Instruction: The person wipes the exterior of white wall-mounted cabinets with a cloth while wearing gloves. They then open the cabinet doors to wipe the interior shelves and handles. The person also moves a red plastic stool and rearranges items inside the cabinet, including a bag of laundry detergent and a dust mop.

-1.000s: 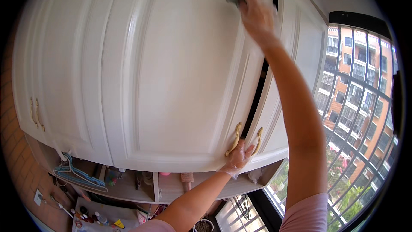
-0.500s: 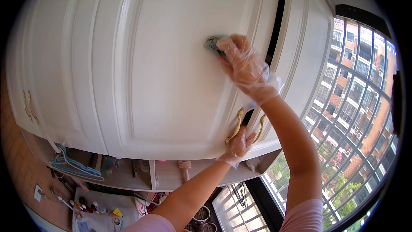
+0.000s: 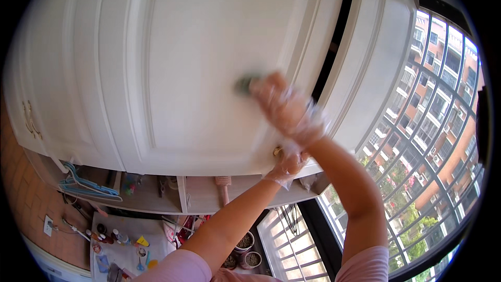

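My right hand (image 3: 284, 105), in a clear plastic glove, presses a grey-green cloth (image 3: 244, 84) against the white cabinet door (image 3: 203, 73). Motion smears both the hand and the cloth. My left hand (image 3: 288, 166), gloved the same way, grips the lower right edge of that door, beside a gold handle (image 3: 277, 151). My right wrist and glove cover most of the handle and part of the left fingers. The door stands slightly ajar, with a dark gap (image 3: 334, 47) between it and the neighbouring door (image 3: 370, 68).
Below the doors runs an open shelf (image 3: 201, 193) with blue hangers (image 3: 86, 185) and a pink-handled brush (image 3: 223, 188). Small bottles and other items stand on a white surface (image 3: 156, 227) at lower left. Plant pots (image 3: 252, 259) sit underneath. A barred window (image 3: 433, 125) is at right.
My right hand has moved down and slightly left across the door with the cloth. My left hand keeps its place by the handle. The whole view has shifted a little.
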`<control>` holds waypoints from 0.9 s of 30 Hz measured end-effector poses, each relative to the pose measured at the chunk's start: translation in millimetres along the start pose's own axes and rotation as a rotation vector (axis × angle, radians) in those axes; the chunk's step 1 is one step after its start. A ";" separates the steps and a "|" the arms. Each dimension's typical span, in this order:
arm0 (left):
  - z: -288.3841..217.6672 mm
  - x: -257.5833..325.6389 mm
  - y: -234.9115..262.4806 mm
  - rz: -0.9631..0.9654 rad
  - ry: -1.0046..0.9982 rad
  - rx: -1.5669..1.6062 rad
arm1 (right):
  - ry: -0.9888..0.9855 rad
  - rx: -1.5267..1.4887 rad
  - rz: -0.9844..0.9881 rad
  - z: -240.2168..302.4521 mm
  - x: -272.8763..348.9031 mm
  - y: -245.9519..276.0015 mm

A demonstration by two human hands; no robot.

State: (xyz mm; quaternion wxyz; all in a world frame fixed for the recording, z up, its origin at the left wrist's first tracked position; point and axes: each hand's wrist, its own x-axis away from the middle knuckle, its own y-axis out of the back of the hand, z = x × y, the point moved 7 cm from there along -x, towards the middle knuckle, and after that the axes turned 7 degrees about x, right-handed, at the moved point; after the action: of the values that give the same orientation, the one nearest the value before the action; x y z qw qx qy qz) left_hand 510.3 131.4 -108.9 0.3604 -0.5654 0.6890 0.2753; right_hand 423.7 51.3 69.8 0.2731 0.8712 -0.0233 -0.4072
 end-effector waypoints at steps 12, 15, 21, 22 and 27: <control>23.8 10.9 -34.4 -0.385 0.702 1.441 | -0.159 -0.010 -0.491 -63.3 -95.6 100.1; 31.1 -1.4 -1.5 -0.227 0.266 0.696 | -0.191 -0.026 -0.396 -28.2 -81.0 71.0; -10.5 9.8 -9.1 -0.028 -0.394 -0.074 | -0.159 -0.488 0.292 26.1 52.7 -47.6; -13.7 8.4 -8.3 -0.020 -0.253 -0.027 | -0.229 -0.558 0.366 29.7 71.9 -44.7; -20.4 -2.7 16.2 -0.042 0.050 -0.102 | -0.290 -0.411 0.153 43.4 83.8 10.1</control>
State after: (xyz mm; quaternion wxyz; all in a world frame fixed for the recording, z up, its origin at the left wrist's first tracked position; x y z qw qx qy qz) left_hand 490.9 120.3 -95.2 0.3194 -0.6041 0.6709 0.2880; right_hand 450.2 0.9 -6.1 0.4682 0.7256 -0.0447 -0.5023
